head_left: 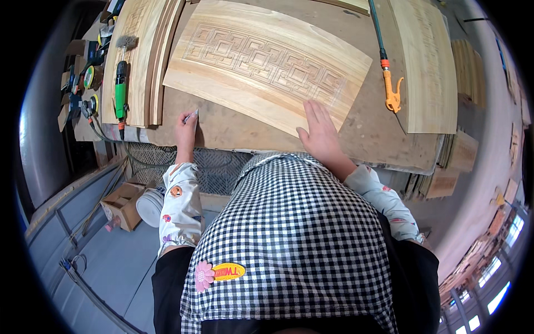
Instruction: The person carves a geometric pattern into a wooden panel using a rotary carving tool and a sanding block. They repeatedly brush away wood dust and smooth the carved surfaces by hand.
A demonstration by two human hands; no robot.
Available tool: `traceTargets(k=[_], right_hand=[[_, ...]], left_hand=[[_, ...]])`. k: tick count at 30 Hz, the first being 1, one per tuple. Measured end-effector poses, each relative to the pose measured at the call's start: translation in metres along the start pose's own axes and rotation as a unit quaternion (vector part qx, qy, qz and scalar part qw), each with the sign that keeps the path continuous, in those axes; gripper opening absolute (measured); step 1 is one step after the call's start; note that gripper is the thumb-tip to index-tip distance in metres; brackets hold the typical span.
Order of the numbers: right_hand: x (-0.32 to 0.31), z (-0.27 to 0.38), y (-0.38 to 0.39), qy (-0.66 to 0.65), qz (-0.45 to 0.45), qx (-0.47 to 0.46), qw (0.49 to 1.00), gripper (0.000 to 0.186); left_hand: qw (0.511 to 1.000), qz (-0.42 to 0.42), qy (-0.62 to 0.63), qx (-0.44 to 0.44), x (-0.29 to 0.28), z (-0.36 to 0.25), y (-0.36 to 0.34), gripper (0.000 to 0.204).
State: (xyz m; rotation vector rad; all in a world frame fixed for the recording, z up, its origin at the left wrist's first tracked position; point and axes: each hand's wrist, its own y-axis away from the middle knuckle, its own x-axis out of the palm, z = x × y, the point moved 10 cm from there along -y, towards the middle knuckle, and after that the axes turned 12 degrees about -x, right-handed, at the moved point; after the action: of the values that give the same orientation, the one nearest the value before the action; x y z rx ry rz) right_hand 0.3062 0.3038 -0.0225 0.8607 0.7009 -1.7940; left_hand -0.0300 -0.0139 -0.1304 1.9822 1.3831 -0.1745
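A pale wooden panel [222, 83] with a carved band of interlocking square fretwork lies at a slant on the worktable. My right hand [321, 131] rests flat on the panel's near edge, fingers stretched toward the carving. Beside the panel's near left corner, my left hand [186, 127] is closed over the brown table surface. A small greyish piece [191, 116] shows at its fingertips; its kind is too small to make out.
At left, a green and black rotary tool [120, 92] with a round brush lies on stacked boards [142, 67]. An orange air blow gun [392, 92] on a hose lies right of the panel, beside another board [428, 72]. A cardboard box [123, 203] and white bucket [150, 207] stand below.
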Motion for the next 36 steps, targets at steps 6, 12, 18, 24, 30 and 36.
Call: traceTargets(k=[6, 12, 18, 24, 30, 36], right_hand=[[-0.013, -0.008, 0.006, 0.096, 0.031, 0.005, 0.995, 0.07], [-0.02, -0.016, 0.011, 0.117, 0.045, 0.031, 0.992, 0.068], [-0.037, -0.023, -0.007, 0.114, -0.038, 0.011, 0.993, 0.072], [-0.018, -0.02, -0.023, 0.079, -0.039, 0.009, 0.996, 0.072], [-0.036, -0.037, -0.012, 0.128, -0.006, 0.024, 0.991, 0.07], [-0.049, -0.037, -0.018, 0.102, -0.047, 0.025, 0.993, 0.064]], left_hand=[[0.999, 0.018, 0.038, 0.007, -0.001, 0.013, -0.011, 0.018], [1.0, 0.009, 0.001, 0.014, 0.002, 0.001, -0.005, 0.018], [1.0, 0.008, 0.017, 0.015, 0.0, 0.008, -0.008, 0.017], [1.0, -0.002, -0.003, 0.015, -0.001, 0.003, -0.005, 0.019], [1.0, -0.002, 0.0, 0.01, 0.0, 0.001, -0.003, 0.019], [1.0, -0.007, -0.005, 0.009, -0.002, 0.001, -0.002, 0.019]])
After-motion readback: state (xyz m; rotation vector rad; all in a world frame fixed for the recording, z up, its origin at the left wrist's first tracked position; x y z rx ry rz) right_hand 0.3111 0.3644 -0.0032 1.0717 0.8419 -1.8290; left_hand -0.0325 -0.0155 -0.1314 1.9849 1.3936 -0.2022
